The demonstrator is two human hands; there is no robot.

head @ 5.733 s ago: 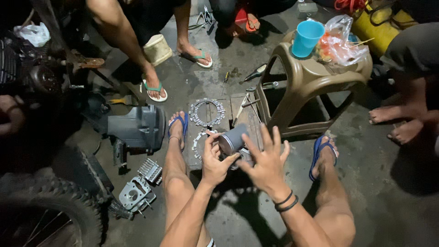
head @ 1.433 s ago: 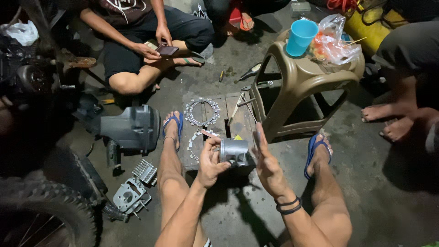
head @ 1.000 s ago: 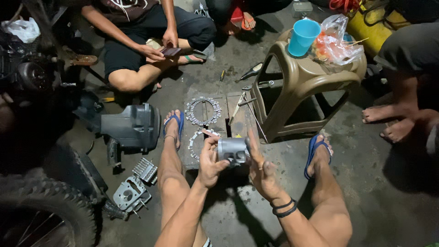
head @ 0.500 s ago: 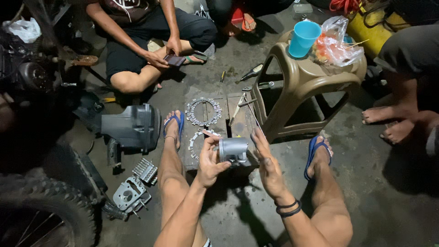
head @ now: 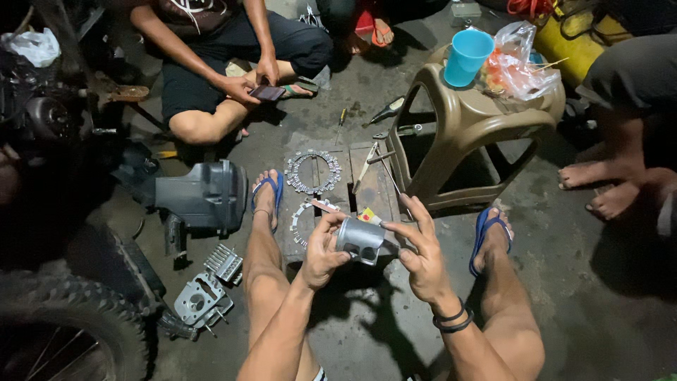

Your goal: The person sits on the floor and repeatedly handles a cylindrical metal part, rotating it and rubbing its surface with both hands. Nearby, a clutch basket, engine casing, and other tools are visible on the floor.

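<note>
Down here on the concrete floor (head: 578,296), the biggest thing near me is the knobby tyre (head: 63,331) of the motorcycle at my left, and across from it the tan plastic stool (head: 465,134) lying tipped by my right foot, with a blue cup (head: 467,56) and a clear plastic bag (head: 518,67) on top of it. Beside my left foot sits a dark grey engine casing (head: 201,194), and nearer the tyre a finned cylinder head (head: 201,300). Between my feet lies a wooden board (head: 338,190) carrying a toothed clutch plate (head: 314,171). Above that board I hold the metal piston (head: 360,238) on its side: my left hand (head: 321,250) grips it from the left, thumb and fingers curled around its skirt, while my right hand (head: 423,247) is open with fingers spread, fingertips touching the piston's right side. A person sitting opposite holds a phone (head: 266,92).
</note>
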